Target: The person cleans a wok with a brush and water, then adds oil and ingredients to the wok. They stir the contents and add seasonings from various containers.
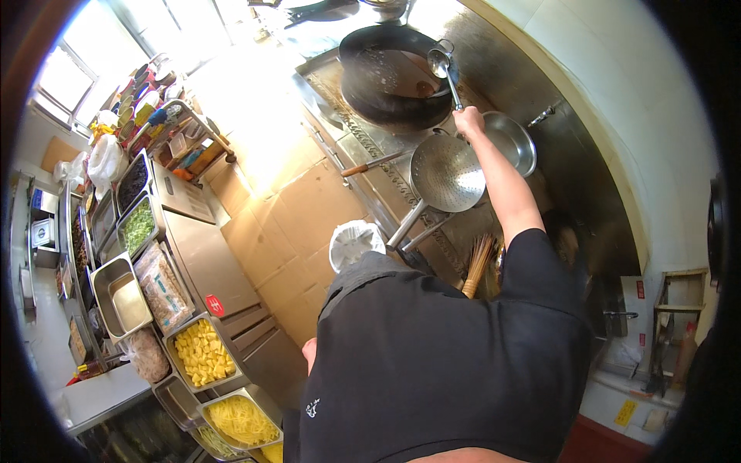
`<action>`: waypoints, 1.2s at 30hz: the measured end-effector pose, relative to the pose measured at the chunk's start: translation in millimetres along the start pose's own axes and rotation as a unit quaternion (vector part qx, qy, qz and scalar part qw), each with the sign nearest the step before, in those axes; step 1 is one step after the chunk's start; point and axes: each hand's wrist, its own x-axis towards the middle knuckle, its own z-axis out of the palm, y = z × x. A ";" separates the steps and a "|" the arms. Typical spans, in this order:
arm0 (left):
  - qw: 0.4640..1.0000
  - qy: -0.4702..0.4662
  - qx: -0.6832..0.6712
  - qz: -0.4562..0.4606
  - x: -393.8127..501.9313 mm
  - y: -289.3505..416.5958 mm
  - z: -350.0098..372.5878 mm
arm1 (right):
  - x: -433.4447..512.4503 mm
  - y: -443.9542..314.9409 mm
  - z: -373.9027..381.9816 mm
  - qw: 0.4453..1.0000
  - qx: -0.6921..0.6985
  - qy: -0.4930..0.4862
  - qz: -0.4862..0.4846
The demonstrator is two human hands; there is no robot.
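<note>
My right hand (469, 122) grips the handle of a steel ladle (438, 62). The ladle's bowl is at the right rim of a large black wok (370, 98), which holds some liquid and stands on the stove. Below my right forearm, a perforated steel strainer (447, 172) with a long handle lies partly over a round steel basin (515, 144). My left hand (310, 352) hangs low beside my black shirt. Only a small part of it shows, so its fingers and anything in them are hidden.
A bamboo wok brush (479, 263) stands near my right elbow. A wood-handled tool (370, 164) lies across the stove edge. A bag-lined bin (353, 243) sits by the stove front. At left, a counter carries steel pans of diced yellow food (204, 353) and yellow shreds (243, 419).
</note>
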 end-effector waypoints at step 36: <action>0.983 -0.061 -0.141 -0.099 -1.0 72.9 -17.4 | -18.0 6.0 -83.5 0.628 0.580 -0.449 0.260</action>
